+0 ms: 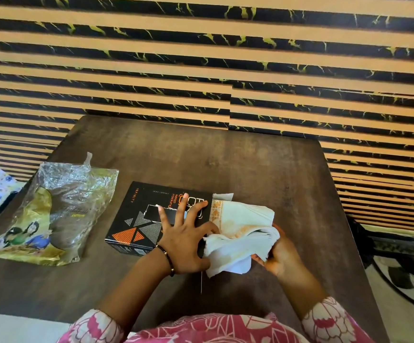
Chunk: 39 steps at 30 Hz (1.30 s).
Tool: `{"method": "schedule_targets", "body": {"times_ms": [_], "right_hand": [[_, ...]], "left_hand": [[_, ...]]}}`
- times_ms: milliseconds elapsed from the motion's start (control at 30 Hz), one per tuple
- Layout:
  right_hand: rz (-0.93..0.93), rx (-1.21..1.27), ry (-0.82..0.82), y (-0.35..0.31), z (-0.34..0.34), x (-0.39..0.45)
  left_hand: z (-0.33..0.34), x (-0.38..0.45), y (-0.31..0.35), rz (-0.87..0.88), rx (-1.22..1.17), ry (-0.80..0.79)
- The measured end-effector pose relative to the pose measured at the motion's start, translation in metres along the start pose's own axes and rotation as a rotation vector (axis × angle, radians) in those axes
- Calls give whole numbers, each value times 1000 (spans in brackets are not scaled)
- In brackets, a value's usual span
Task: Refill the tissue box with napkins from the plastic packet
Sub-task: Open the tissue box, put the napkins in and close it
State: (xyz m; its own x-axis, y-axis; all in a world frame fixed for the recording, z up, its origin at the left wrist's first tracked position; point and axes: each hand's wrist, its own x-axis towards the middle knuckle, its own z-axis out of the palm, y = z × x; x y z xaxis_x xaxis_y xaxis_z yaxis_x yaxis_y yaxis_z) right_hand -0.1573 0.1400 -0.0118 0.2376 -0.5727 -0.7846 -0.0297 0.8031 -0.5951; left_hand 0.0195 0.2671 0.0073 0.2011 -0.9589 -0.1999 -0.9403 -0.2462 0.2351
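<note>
**Two hands at the box, napkins going in at its right end**

Napkins (240, 233), a white stack w/ orange print, are sitting at the right end of the black box (151, 219), mid-table. Right hand (279, 256) is gripping the stack from the right side. Left hand (183, 241) is lying spread on the box top, fingers straight. Packet (52, 214) is lying crumpled left of the box, apart from it, on the dark table (262, 169). Striped wall (201, 58) is standing behind.

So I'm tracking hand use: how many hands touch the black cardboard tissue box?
1: the left hand rests spread on the box; the right hand grips the white napkin stack beside it.
</note>
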Motion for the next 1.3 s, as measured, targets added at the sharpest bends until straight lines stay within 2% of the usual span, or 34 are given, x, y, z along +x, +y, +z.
{"method": "schedule_targets", "body": {"times_ms": [133, 400, 633, 767, 833, 933, 1067, 1200, 1300], "right_hand": [[130, 175, 5, -11, 1, -1], [165, 352, -65, -3, 7, -4], [155, 376, -56, 1, 7, -7], [154, 289, -93, -2, 0, -6], [73, 172, -118, -2, -6, -3], [-203, 3, -198, -3, -11, -4], [-508, -264, -225, -1, -10, -5], [-524, -289, -131, 5, -5, 0], [-386, -87, -164, 11, 2, 3]], "left_hand": [[0, 1, 0, -5, -9, -6], [1, 4, 0, -25, 29, -7], [2, 4, 8, -114, 65, -3], [0, 4, 20, -184, -4, 2], [2, 3, 25, -179, 16, 13], [7, 2, 22, -133, 73, 47], [12, -2, 12, -30, 57, 103], [11, -6, 10, 25, 18, 136], [9, -6, 9, 34, -31, 135]]}}
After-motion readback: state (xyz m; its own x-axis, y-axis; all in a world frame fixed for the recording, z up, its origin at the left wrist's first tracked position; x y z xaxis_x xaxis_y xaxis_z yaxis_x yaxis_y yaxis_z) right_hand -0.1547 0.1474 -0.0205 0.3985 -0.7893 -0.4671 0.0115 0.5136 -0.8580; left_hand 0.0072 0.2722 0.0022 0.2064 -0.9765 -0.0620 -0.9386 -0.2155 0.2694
